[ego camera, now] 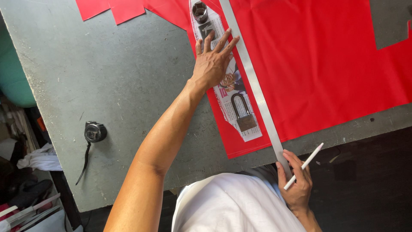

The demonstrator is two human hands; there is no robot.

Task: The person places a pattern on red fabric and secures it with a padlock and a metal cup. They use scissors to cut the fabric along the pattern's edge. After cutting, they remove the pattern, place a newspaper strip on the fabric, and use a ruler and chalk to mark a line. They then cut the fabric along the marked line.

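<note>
a: what is the left hand (213, 62) doing?
b: it lies flat, fingers spread wide, pressing a newspaper pattern (227, 81) onto the red fabric (317, 64). the fingertips reach the edge of the long metal ruler (253, 86).

a: and the right hand (296, 180)?
b: it sits at the near end of the ruler, just past the table (107, 77) edge. the fingers curl around a white pencil (304, 166), which slants up to the right, while the thumb side touches the ruler's end.

a: where does the ruler lie?
b: diagonally across the fabric, running just beside the right edge of the pattern.

a: what weighs the pattern down?
b: a padlock (243, 115) near its lower end and a dark round weight (199, 10) at the top.

a: anything else on the table?
b: a black tape measure (94, 132) with its strap, well apart to the left on bare grey surface.
</note>
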